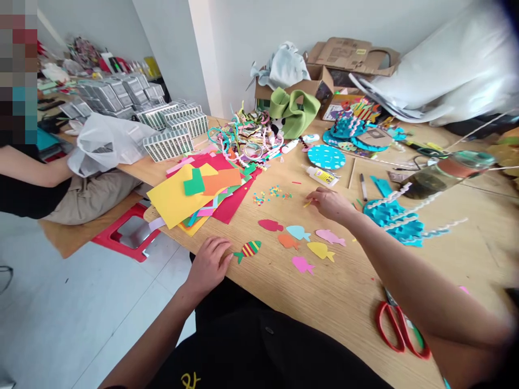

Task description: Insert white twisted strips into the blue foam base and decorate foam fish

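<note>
My left hand (211, 265) lies at the table's front edge, fingers loosely bent, with nothing seen in it. Just right of its fingertips is a green paper fish (249, 249) with red and yellow stripes. My right hand (330, 205) reaches over the table, pinching a thin yellow paper strip (308, 203). Small coloured paper bits (275, 192) are scattered left of that hand. Between my hands lie several plain fish cutouts, including a red one (270, 225), a light blue one (298, 233), an orange one (288, 241) and a yellow one (320, 250).
Coloured paper sheets (174, 200) are stacked at left. Red-handled scissors (399, 329) lie under my right forearm. Beyond are a glue bottle (322, 176), a marker (363, 187), a blue paper craft (393, 219) and a jar (446, 173). Another person (32, 178) sits at left.
</note>
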`<action>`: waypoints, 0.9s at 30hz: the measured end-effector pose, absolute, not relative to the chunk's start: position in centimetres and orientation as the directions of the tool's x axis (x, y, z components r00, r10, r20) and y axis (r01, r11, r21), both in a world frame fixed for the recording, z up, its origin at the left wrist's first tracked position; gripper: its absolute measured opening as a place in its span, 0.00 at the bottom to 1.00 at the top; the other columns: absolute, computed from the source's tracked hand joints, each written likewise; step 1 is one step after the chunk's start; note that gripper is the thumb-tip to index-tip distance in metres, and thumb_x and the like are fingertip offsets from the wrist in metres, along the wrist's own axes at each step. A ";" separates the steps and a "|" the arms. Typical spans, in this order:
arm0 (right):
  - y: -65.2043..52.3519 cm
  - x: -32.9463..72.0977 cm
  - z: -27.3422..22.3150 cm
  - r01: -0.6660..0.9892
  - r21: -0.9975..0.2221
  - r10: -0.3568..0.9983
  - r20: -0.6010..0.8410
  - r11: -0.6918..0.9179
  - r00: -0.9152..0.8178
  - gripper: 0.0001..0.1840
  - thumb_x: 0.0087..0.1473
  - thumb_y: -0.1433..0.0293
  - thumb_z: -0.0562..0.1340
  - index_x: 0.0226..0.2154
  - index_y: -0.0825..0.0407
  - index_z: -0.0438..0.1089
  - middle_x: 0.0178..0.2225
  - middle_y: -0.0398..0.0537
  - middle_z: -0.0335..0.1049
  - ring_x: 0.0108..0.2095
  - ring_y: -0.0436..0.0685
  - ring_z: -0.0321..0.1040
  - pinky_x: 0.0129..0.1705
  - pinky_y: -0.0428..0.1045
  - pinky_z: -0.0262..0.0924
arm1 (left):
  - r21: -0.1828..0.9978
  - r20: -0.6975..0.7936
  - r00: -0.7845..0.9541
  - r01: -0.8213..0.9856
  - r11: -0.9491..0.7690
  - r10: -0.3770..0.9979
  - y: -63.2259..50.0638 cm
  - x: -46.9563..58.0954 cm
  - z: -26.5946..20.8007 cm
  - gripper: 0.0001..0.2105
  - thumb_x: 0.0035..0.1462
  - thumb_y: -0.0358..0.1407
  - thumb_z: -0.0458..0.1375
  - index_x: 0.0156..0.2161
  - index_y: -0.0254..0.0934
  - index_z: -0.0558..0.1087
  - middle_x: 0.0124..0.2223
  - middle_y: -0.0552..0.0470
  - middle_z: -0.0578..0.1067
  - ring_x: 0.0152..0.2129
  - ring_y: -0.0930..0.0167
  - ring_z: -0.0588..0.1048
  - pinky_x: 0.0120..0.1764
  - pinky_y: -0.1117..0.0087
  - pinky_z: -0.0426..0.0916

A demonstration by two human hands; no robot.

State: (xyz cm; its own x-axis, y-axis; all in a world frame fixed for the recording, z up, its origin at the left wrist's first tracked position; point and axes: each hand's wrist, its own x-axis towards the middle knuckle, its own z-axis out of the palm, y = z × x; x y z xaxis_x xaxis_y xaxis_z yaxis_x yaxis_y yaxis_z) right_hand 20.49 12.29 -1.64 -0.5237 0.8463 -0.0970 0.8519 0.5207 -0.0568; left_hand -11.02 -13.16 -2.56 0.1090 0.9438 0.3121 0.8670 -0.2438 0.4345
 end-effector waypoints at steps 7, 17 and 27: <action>13.5 19.9 -0.9 0.904 -0.150 0.875 -0.229 0.401 -0.426 0.12 0.54 0.73 0.56 0.39 0.57 0.72 0.39 0.55 0.73 0.39 0.57 0.68 0.36 0.46 0.58 | 0.456 0.319 0.087 0.859 -0.233 0.944 -12.8 -10.8 -2.5 0.10 0.58 0.32 0.52 0.44 0.36 0.70 0.44 0.46 0.73 0.45 0.64 0.68 0.50 0.57 0.65; 14.7 19.7 -1.1 0.922 -0.155 0.866 -0.317 0.355 -0.387 0.12 0.53 0.68 0.58 0.37 0.57 0.72 0.38 0.54 0.74 0.36 0.57 0.68 0.29 0.45 0.55 | 0.474 0.282 -0.004 0.870 -0.136 0.959 -12.5 -10.1 -2.6 0.04 0.56 0.31 0.53 0.35 0.37 0.70 0.46 0.46 0.71 0.49 0.61 0.64 0.52 0.54 0.62; 14.5 19.7 -0.7 0.921 -0.190 0.866 -0.317 0.340 -0.385 0.07 0.51 0.71 0.59 0.32 0.57 0.72 0.37 0.55 0.73 0.36 0.57 0.68 0.32 0.45 0.55 | 0.421 0.280 0.001 0.899 -0.123 0.960 -11.5 -9.0 -3.0 0.04 0.56 0.32 0.53 0.32 0.37 0.70 0.47 0.44 0.70 0.52 0.58 0.61 0.53 0.51 0.58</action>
State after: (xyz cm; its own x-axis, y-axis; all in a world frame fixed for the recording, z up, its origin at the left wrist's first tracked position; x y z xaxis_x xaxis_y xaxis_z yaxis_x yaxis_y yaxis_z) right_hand 19.68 14.53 -0.65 -0.3853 0.8664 -0.3175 0.9210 0.3401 -0.1898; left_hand -8.97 -11.49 -3.01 0.0009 0.9601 0.2796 0.8988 -0.1234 0.4206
